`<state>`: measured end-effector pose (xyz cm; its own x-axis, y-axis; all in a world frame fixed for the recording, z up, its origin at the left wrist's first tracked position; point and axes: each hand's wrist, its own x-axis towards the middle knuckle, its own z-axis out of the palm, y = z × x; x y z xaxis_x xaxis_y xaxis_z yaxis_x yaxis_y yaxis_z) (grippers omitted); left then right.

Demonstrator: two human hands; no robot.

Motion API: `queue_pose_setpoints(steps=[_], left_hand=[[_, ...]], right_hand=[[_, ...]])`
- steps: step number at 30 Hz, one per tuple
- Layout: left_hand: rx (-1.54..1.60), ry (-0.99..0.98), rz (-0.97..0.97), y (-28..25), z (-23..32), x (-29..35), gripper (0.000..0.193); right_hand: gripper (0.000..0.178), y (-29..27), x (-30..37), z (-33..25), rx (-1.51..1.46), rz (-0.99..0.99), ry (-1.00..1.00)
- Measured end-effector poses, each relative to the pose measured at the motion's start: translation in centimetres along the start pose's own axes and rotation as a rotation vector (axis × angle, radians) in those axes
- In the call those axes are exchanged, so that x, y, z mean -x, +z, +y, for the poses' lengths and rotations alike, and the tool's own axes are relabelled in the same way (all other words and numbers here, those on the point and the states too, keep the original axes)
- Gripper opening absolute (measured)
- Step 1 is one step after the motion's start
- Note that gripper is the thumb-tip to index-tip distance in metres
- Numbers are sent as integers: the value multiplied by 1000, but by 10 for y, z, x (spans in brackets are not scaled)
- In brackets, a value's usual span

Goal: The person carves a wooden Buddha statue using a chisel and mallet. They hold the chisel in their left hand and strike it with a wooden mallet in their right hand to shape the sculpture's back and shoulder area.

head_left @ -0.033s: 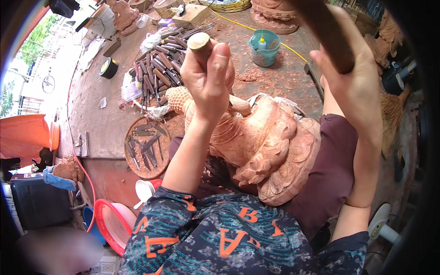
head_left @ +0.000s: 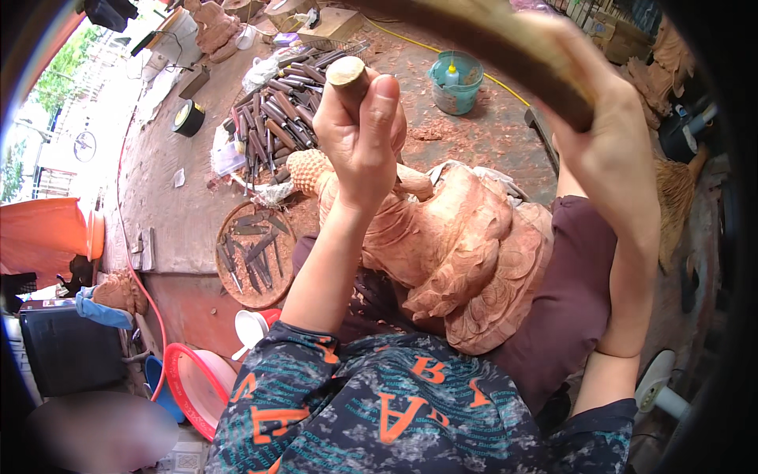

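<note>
Across my lap lies a reddish carved wooden statue [head_left: 450,245], with a knobbly, rounded head end [head_left: 308,171] to the left. My left hand [head_left: 365,150] is wrapped round a wooden-handled chisel [head_left: 348,77], held upright above the statue. The pale butt of its handle faces up; its blade is hidden behind my hand. On the right, my right hand [head_left: 606,130] grips a thick dark wooden club [head_left: 521,63], raised and slanting up to the left. Motion blurs the club and the fingers around it, and its far end leaves the top of the picture.
Many wooden-handled carving tools [head_left: 276,114] lie heaped beyond my left hand. Loose blades rest on a round wicker tray [head_left: 223,272]. A teal bucket [head_left: 466,96] holds a small bottle. Red basins [head_left: 178,371] stand lower left, and a straw broom [head_left: 671,197] is at right.
The club in my right hand has swung over to the left, and my right wrist has turned with it. My left hand and the chisel have hardly moved.
</note>
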<state>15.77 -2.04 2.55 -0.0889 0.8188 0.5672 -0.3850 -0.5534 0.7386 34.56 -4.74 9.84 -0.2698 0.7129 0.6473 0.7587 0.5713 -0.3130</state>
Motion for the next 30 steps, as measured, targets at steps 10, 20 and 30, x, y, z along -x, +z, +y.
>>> queue_pose_setpoints(steps=[10,20,30], left_hand=[[-149,-71,-10,6,0,-2,19],[-104,-51,-21,4,0,6,20],[-141,7,-65,-1,1,21,21]], right_hand=[[40,-11,-2,-5,333,-57,-138],[49,-12,5,3,165,-50,-34],[57,-10,11,-1,-80,-130,3]])
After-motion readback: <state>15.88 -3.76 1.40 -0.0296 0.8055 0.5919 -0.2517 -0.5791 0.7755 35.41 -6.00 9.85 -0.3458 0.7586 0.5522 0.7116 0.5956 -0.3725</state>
